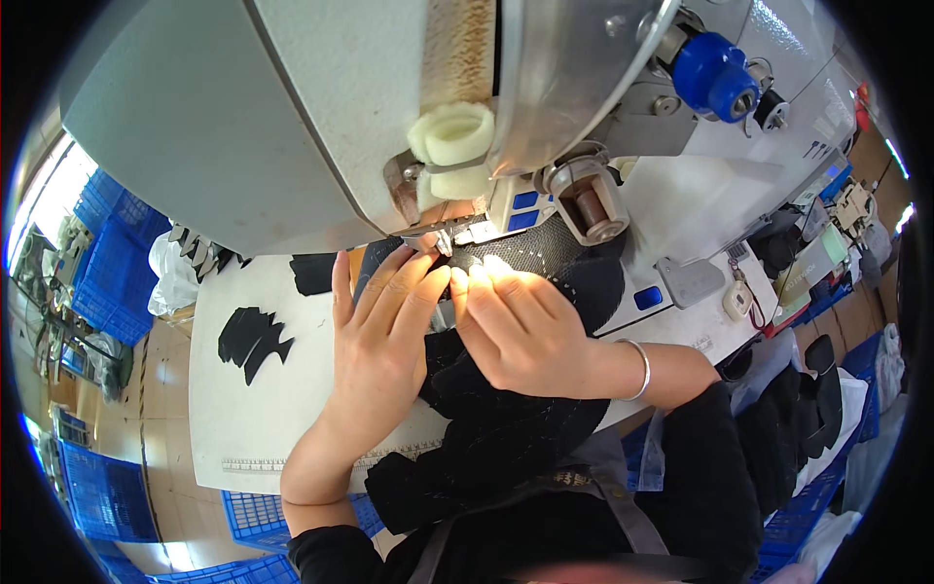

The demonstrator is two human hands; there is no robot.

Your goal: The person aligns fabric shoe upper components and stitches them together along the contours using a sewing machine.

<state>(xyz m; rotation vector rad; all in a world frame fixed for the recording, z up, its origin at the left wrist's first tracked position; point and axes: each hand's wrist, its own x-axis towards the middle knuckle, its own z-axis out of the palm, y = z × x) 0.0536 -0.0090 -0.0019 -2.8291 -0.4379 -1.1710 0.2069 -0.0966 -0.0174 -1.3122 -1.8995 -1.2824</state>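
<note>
Black mesh fabric (562, 251) lies at the fingertips of both hands — left hand (381, 341) and right hand (525, 336) close together, though whether they pinch it I cannot tell. Just beyond them is a presser foot (445, 242); left of them, dark cut pieces (243, 333) lie on the white worktop (302, 409).

One head-worn fisheye view looks down from near above on the dark fabric (589, 277) and sewing machine (233, 136).

Pale characters stand on the dark apron (545, 506), dark lettering on a carton (800, 280) at the right, small dark symbols on the white sewing machine (384, 102); the figures of the ruler scale (255, 465) along the counter (238, 419) are too small to read.
</note>
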